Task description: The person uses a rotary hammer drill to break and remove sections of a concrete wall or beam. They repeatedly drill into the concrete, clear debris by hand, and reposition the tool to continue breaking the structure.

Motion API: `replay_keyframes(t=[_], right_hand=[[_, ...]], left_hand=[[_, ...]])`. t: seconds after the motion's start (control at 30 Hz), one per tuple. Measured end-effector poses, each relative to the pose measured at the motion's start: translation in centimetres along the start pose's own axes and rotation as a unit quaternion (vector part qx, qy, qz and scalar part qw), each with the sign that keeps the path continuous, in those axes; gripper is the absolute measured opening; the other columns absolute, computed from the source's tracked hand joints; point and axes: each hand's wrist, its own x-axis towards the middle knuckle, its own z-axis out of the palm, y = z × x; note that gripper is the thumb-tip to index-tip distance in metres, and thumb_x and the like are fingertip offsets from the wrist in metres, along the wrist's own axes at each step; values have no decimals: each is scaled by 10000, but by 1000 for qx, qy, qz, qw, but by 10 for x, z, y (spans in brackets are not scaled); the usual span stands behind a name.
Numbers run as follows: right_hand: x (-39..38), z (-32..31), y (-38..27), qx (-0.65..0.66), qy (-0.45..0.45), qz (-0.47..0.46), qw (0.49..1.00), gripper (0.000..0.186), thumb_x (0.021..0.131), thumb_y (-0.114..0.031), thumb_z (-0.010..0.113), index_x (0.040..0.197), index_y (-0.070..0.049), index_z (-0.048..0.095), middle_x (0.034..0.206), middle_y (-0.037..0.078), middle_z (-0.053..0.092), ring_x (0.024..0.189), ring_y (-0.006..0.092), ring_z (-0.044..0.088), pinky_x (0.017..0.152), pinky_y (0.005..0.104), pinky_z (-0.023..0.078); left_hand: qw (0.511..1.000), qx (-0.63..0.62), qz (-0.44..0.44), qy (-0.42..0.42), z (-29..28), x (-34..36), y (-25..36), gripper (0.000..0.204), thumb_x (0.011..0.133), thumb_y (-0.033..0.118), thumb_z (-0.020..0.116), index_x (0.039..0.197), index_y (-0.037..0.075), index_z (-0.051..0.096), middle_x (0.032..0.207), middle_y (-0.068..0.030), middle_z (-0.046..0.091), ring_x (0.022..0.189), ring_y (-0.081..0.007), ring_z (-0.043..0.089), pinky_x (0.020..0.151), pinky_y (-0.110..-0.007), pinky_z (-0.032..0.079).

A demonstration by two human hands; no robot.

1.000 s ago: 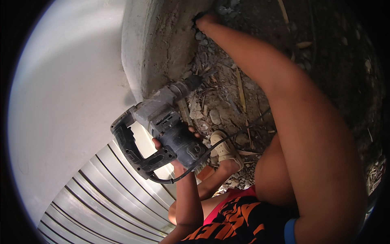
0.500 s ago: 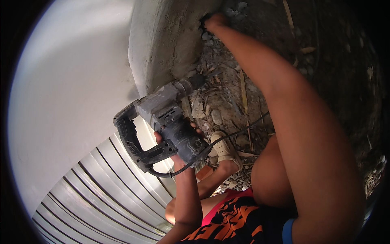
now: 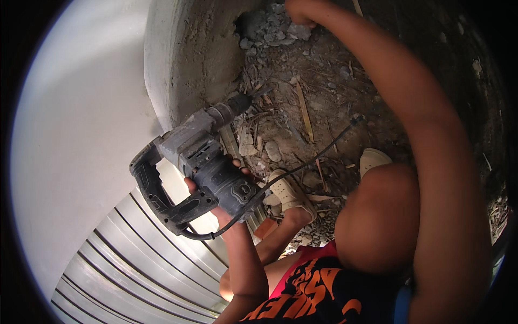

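Note:
A dusty grey-and-black rotary hammer drill (image 3: 200,137) lies across my left hand (image 3: 191,184), which grips its motor housing from beneath with fingers curled round both sides. Its bit points rightward over the dirt, and a black cord (image 3: 291,171) runs from the handle toward the right. My right hand (image 3: 299,12) is at the top, fingers curled down beside grey concrete rubble (image 3: 275,29) at a dark broken hollow in the wall's foot; what it holds, if anything, is hidden.
A rough concrete column (image 3: 191,59) adjoins a smooth pale wall (image 3: 75,124). Ribbed metal sheeting (image 3: 129,259) is at lower left. Dirt ground (image 3: 329,124) holds stones, dry strips and a brick piece (image 3: 265,228). My feet in beige clogs (image 3: 283,191) are among the debris, near my bent knee.
My right hand has moved rightward and up from the hollow, exposing rubble there. The drill and left hand appear slightly further left. My right clog has come into view beside the knee.

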Motion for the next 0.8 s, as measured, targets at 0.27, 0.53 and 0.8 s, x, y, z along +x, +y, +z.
replay_keyframes(t=[0.27,0.53,0.8], right_hand=[[-80,88,-43,130,396,-125,900,398,968,-331,747,1268,-72,717,1291,154,699,1217,322,676,1007,471,577],[-20,82,-28,214,324,-102,916,731,937,-460,780,1529,-105,540,1558,165,511,1316,358,613,1091,473,541],[-73,43,12,108,207,-60,970,274,942,-180,734,1202,-113,791,1104,110,792,1029,314,763,819,473,631]], left_hand=[[1000,0,-20,-11,10,28,-45,955,939,730,646,1512,1,422,1314,-292,571,1168,-462,609,991,-564,541],[999,8,-42,-13,27,48,-67,1052,892,746,692,1480,-80,412,1321,-319,575,1187,-485,603,1034,-584,512],[999,38,-15,-2,25,65,-83,1050,904,743,681,1485,-84,395,1308,-320,569,1168,-490,616,995,-578,522]])
